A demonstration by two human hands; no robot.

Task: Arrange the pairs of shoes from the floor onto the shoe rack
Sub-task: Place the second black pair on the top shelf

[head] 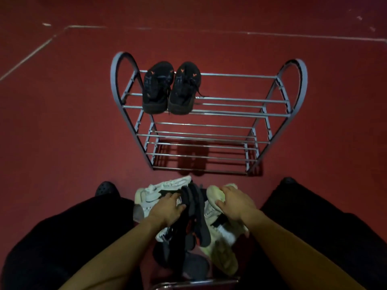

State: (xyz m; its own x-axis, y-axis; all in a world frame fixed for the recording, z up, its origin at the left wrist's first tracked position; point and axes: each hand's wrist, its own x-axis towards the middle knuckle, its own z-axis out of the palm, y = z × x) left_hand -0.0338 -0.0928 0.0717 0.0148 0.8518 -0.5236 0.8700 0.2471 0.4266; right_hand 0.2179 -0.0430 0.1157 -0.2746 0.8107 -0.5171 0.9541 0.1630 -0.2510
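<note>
Both forearms reach toward 12 o'clock: I see my left hand (pixel 167 208) gripping a dark shoe (pixel 194 206), my right hand (pixel 234 204) curled on a pale shoe (pixel 215 195); black pair (pixel 171 87) sits on the rack (pixel 230 101).

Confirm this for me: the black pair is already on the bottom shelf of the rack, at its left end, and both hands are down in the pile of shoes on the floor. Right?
Not quite. The head view shows the black pair on the top shelf of the rack, at its left end, not the bottom one. The rest holds: the left hand and right hand are both in the pile of shoes on the floor.
</note>
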